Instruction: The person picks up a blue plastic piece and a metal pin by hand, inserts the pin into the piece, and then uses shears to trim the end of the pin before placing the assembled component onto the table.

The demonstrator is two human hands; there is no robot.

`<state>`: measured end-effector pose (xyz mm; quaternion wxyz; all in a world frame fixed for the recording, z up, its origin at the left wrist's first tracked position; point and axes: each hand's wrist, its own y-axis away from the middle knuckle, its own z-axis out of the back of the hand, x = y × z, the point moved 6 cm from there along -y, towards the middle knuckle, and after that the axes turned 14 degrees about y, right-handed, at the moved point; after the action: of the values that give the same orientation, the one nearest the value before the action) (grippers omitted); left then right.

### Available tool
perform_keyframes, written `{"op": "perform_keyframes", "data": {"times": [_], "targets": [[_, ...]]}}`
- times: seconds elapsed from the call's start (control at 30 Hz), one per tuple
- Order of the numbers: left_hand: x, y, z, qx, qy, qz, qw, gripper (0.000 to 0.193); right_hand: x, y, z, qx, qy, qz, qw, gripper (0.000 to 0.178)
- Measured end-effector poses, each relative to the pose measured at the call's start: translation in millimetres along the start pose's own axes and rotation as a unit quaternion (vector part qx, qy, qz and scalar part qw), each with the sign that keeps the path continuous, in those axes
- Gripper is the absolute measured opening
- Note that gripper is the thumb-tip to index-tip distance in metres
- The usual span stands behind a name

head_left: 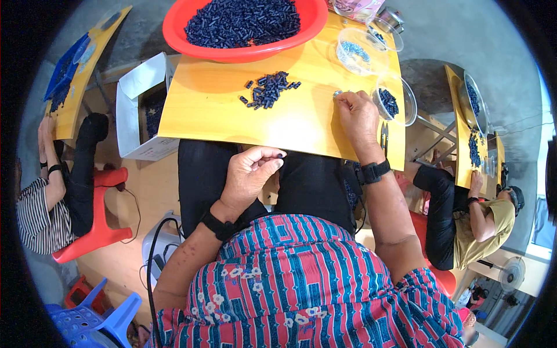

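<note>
Left hand (246, 174) was found below the near edge of the yellow tabletop (203, 113), above the lap, with a small dark piece (282, 155) pinched between thumb and forefinger. The right hand (357, 119) is held over the right part of the tabletop; its thumb and fingers are closed at the tips on a small silvery piece (337, 93), whose exact shape is too small to be told. Whether that piece is lifted off the surface cannot be determined.

A loose pile of dark pieces (267, 91) is spread on the tabletop, to the left of the right hand. Beyond it, a red basin (173, 32) is filled with similar pieces. Just beside the right hand, dark pieces are contained in a clear tub (409, 110); light blue pieces are contained in another clear tub (371, 38) farther back. Black snips (384, 139) are laid near the right wrist.
</note>
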<state>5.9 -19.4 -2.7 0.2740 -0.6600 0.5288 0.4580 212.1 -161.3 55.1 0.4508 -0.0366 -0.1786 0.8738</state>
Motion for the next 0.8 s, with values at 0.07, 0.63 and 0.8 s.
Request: {"op": "perform_keyframes", "data": {"times": [0.07,0.63,0.8], "targets": [[-0.6,-0.1,0.0,0.001,-0.004,-0.003,1.0,0.016,0.6,-0.1,0.0,0.0,0.001,0.002,1.0,0.008],[0.6,-0.4,0.3,-0.002,0.023,0.001,1.0,0.016,-13.7,8.6,-21.1,0.098,-0.112,-0.063,0.987,0.011],[3.6,-0.6,1.1,-0.007,0.011,0.02,1.0,0.016,-17.4,13.4,-25.7,0.085,-0.14,-0.031,0.986,0.014]]}}
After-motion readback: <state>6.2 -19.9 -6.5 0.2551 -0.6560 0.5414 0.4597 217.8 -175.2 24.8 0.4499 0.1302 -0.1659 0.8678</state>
